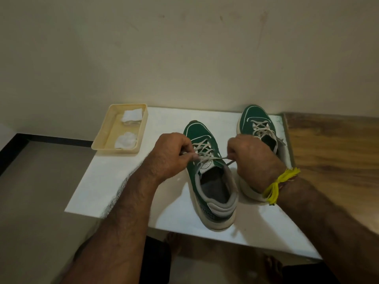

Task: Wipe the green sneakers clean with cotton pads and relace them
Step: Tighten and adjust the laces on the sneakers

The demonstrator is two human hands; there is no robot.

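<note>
Two sneakers on the desk [143,201], toes toward the wall [184,58]. Near sneaker [213,189] at centre; far sneaker [256,121] to its right and further back, by the desk's right edge. Tray [143,128] at the back-left corner — two cotton pads inside, one [132,115] behind the other [126,140]. Left hand [172,156] and right hand [252,158] either side of the near sneaker's lace [213,158] — each pinching an end.

No legible text or labels anywhere
</note>
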